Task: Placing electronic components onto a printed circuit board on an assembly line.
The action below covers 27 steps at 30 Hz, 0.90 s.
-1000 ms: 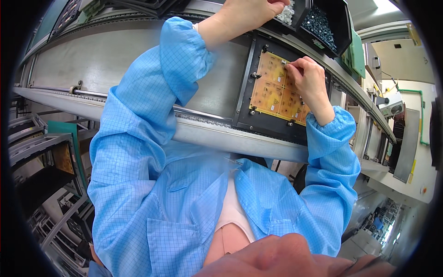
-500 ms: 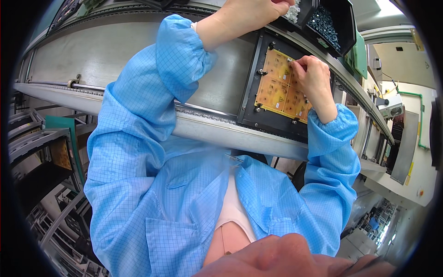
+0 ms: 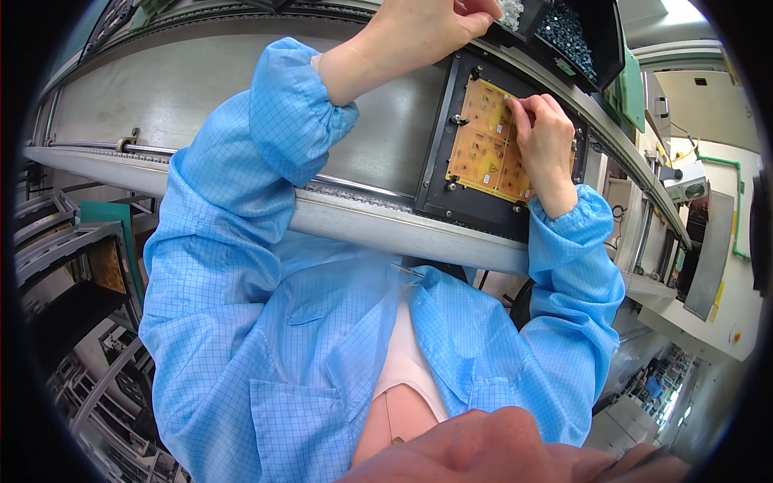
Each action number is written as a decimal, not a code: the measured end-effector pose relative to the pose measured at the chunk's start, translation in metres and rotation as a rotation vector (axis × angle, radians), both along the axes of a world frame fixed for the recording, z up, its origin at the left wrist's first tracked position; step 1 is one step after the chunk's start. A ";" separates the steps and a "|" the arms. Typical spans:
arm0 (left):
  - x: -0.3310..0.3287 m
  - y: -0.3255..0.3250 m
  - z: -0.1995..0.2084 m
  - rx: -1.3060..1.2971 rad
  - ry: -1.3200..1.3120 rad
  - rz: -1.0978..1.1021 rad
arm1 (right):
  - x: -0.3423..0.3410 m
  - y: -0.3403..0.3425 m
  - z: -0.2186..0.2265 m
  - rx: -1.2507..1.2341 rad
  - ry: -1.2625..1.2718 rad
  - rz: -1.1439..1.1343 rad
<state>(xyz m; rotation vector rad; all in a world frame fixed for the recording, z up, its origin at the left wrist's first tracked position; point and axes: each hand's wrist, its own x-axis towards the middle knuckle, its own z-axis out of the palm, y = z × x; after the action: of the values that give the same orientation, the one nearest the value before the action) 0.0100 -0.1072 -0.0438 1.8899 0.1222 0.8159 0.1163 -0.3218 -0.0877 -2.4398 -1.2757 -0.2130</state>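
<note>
A yellow-orange circuit board panel lies in a black carrier frame on the rail line in front of me. My right hand is over the panel's far right part, thumb and forefinger pinched on a small pale component at its far edge. The component's exact shape is too small to tell. My left hand is raised at the far edge, next to a bin of small white parts. Its fingers are curled together, and whatever is between them is hidden.
A black bin of dark blue-green parts stands beside the white ones. Green sheets stand to its right. A metal rail runs along the near side. At the left is a rack with boards.
My left hand has moved slightly left and nearer, away from over the white parts. My right hand stays at the same far part of the panel, still pinched.
</note>
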 end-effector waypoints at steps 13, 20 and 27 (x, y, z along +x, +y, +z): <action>-0.007 -0.012 -0.003 -0.118 0.149 -0.149 | -0.001 -0.005 -0.004 0.008 -0.204 0.064; -0.016 -0.014 -0.026 0.128 0.164 -0.145 | 0.007 -0.010 0.003 0.055 -0.143 0.118; -0.025 -0.033 -0.036 0.043 0.263 -0.284 | 0.116 0.030 0.035 0.143 -0.311 0.131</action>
<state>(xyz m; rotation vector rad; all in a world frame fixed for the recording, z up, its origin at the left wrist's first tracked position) -0.0147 -0.1405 -0.0802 1.9916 -0.0033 0.3793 0.2328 -0.2921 -0.0532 -2.2529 -1.4857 -0.6455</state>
